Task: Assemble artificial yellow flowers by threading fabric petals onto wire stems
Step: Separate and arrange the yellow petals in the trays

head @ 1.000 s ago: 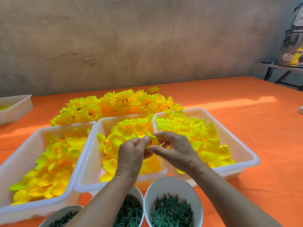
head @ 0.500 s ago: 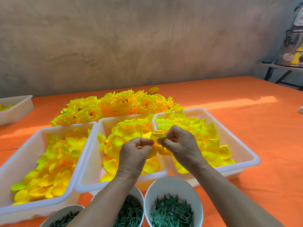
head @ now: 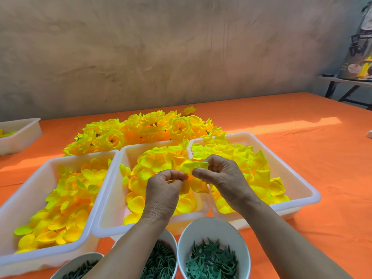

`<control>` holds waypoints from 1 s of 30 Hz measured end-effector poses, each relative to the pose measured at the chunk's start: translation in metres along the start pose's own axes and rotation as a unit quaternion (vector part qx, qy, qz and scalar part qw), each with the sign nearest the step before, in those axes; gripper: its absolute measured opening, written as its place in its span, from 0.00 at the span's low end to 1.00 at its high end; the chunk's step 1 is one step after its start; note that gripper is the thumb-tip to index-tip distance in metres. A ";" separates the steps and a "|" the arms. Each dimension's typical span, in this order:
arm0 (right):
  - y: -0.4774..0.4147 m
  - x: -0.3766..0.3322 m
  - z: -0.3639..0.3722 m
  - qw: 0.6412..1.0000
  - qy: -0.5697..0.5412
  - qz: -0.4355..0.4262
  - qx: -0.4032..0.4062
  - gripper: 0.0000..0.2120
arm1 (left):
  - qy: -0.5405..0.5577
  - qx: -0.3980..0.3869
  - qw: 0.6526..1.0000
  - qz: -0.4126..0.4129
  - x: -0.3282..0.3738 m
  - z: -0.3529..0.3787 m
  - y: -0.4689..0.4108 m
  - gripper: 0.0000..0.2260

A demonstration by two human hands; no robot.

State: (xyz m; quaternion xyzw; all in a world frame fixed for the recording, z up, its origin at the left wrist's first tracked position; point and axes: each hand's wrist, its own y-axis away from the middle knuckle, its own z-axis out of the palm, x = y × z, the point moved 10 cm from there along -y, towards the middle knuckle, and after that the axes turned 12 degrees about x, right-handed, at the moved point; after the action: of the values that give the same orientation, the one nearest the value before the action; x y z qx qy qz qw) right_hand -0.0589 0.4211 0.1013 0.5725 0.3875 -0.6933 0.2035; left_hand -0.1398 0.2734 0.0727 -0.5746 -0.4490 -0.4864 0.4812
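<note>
Both hands meet above the middle white tray point(head: 112, 198). My right hand point(head: 223, 178) pinches a yellow fabric petal piece point(head: 193, 165) that stands up between the two hands. My left hand point(head: 164, 190) is curled, its thumb and fingertips pinched together at the petal's lower left edge; whether a stem is in it is hidden. Three white trays side by side hold loose yellow petals: left tray point(head: 50, 164), middle tray, right tray point(head: 302, 182). Behind them lies a heap of finished yellow flowers point(head: 145, 129).
Three white cups stand at the front edge: one with dark green pieces point(head: 78, 268), one with green rings point(head: 161, 262), one with green leaf-shaped calyxes point(head: 213, 258). Another white tray point(head: 20, 135) sits at far left. Orange tablecloth point(head: 302, 137) stretches right.
The hands have risen slightly and drawn a little apart. The yellow petal piece now stands more openly spread between them, held by the right fingers.
</note>
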 end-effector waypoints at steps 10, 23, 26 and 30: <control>-0.007 0.011 -0.017 0.994 -0.073 0.055 0.064 0.18 | -0.019 -0.001 1.000 0.009 -0.002 0.001 -0.002 0.18; 0.006 -0.003 0.015 0.995 0.081 -0.041 -0.041 0.15 | 0.092 -0.055 0.993 -0.050 0.000 0.010 0.003 0.14; 0.005 0.000 0.012 0.997 0.065 -0.018 -0.042 0.14 | 0.046 -0.067 0.997 -0.014 0.003 0.013 0.005 0.22; 0.002 0.006 0.003 0.999 -0.001 0.052 -0.011 0.13 | 0.035 -0.032 0.999 -0.009 0.007 0.007 0.004 0.15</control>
State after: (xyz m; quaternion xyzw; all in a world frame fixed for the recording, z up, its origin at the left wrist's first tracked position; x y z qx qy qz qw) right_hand -0.0611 0.4188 0.0952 0.5887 0.3643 -0.6784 0.2460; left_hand -0.1342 0.2799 0.0785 -0.5687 -0.4214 -0.5246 0.4732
